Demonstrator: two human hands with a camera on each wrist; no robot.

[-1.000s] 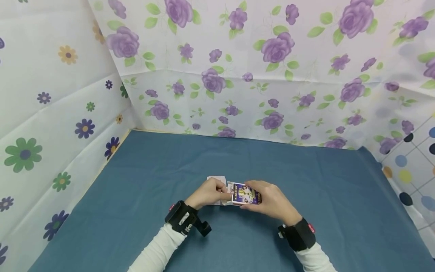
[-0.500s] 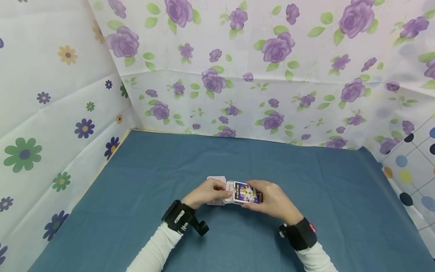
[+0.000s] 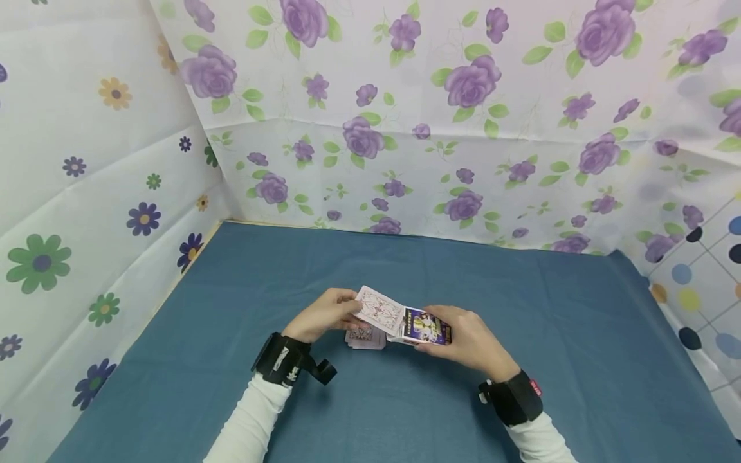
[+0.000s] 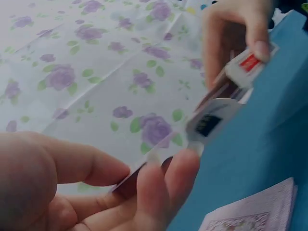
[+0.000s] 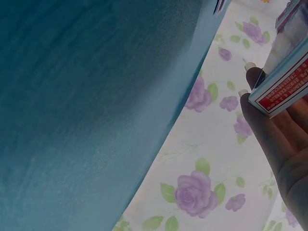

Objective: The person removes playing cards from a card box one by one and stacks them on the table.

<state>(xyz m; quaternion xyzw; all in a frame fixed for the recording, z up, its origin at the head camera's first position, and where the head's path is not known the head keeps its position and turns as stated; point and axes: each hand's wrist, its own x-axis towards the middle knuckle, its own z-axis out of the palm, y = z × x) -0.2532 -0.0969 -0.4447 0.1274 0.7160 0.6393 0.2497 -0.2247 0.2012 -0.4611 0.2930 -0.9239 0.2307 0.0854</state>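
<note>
Pinching one or more patterned cards (image 3: 380, 310) below the middle of the frame, my left grip (image 3: 326, 315) holds them aslant at the left end of the purple box (image 3: 426, 326). My right grip (image 3: 469, 337) clasps that box, lower centre-right. More cards (image 3: 368, 339) lie on the blue bench (image 3: 422, 405) beneath.

The card box (image 3: 427, 326) is of thin cardboard — it looks smooth. The cards (image 3: 379, 310) seem smooth paper. The blue table covering (image 3: 608, 334) is matt cloth, finely grained; the flowered wall sheet (image 3: 422, 96) is smoother — cloth or plastic, I cannot tell.
</note>
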